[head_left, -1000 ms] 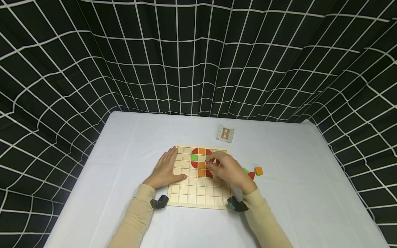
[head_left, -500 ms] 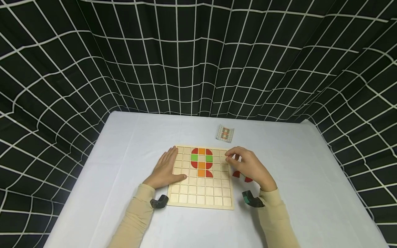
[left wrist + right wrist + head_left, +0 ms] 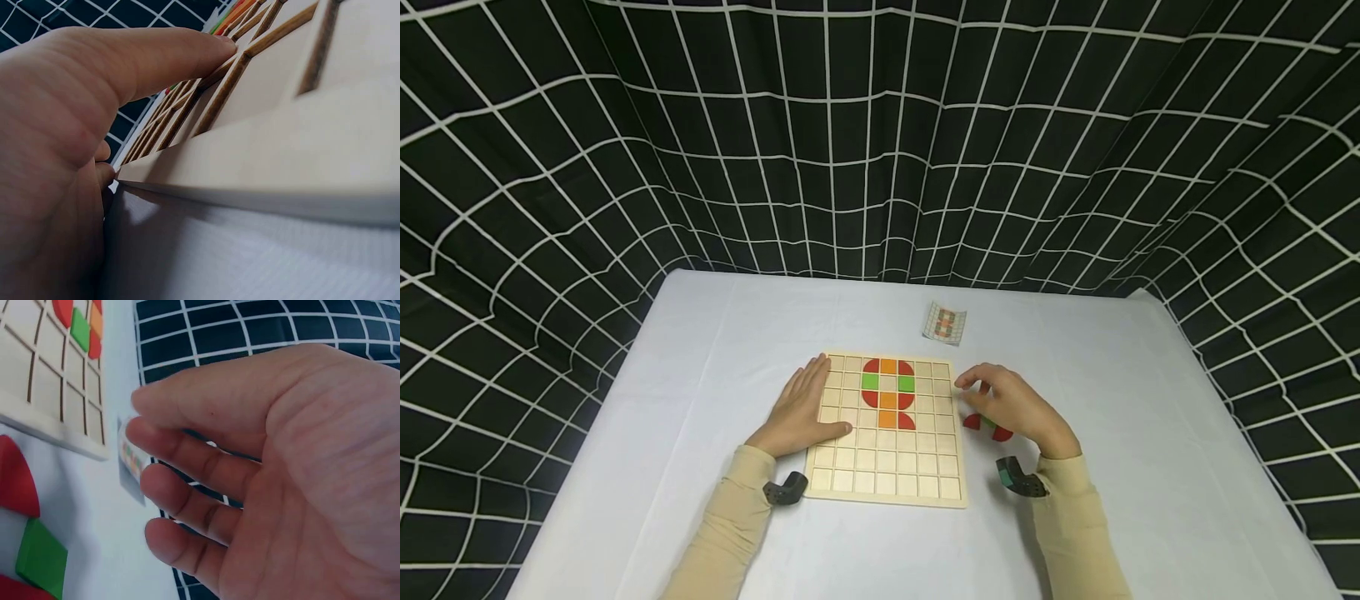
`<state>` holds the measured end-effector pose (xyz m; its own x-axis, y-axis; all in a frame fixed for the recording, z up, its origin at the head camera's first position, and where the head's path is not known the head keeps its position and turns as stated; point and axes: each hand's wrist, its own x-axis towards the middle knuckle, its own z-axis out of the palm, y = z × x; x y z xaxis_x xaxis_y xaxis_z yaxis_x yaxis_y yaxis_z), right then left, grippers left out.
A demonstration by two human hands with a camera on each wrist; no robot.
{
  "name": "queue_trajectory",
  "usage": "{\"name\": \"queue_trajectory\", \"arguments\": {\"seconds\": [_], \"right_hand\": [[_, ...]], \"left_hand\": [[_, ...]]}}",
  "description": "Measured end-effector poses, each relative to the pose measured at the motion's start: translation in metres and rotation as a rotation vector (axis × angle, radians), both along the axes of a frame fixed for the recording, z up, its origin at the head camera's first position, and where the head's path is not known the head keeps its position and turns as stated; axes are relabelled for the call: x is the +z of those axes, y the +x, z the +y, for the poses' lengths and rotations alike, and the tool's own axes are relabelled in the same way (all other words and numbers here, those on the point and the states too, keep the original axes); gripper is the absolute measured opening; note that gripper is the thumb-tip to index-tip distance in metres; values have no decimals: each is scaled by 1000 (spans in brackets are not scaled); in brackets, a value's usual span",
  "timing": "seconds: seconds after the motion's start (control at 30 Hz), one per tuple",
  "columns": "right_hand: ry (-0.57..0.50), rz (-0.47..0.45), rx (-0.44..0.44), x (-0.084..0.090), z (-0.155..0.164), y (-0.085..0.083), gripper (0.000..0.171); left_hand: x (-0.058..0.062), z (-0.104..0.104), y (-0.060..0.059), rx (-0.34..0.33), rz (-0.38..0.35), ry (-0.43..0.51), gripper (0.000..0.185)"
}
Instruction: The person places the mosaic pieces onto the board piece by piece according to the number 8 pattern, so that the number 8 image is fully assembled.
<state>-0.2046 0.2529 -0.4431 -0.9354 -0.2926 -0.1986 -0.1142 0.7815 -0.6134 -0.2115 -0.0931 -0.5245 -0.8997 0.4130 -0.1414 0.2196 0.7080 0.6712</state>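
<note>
A wooden grid board (image 3: 887, 467) lies on the white table, with red, orange and green pieces (image 3: 887, 393) set in its upper middle cells. My left hand (image 3: 801, 408) rests flat on the board's left edge, thumb on the board (image 3: 262, 94). My right hand (image 3: 1011, 407) hovers just right of the board, fingers relaxed and holding nothing, above loose red and green pieces (image 3: 987, 425). The right wrist view shows these fingers (image 3: 187, 487) over a green piece (image 3: 40, 556) and a red piece (image 3: 15, 478).
A small pattern card (image 3: 944, 323) lies beyond the board, also seen as the card (image 3: 128, 462) past my fingers. A black curtain with white grid lines (image 3: 880, 142) surrounds the table on three sides. Bare white tabletop (image 3: 700, 350) stretches to the left.
My right hand left the board's coloured pieces and moved right, off the board, lowering over the loose pieces beside it. The left hand stayed still.
</note>
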Motion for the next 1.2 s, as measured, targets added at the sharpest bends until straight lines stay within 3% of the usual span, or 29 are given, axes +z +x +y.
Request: {"name": "queue_trajectory", "arguments": {"seconds": [0.43, 0.8, 1.2], "right_hand": [[105, -190, 41, -11, 3, -1, 27], [259, -177, 33, -15, -1, 0, 34], [244, -179, -6, -18, -3, -3, 21]], "left_hand": [[-3, 0, -1, -2, 10, 6, 120], [-1, 0, -1, -2, 7, 3, 119], [-2, 0, -1, -3, 16, 11, 118]]}}
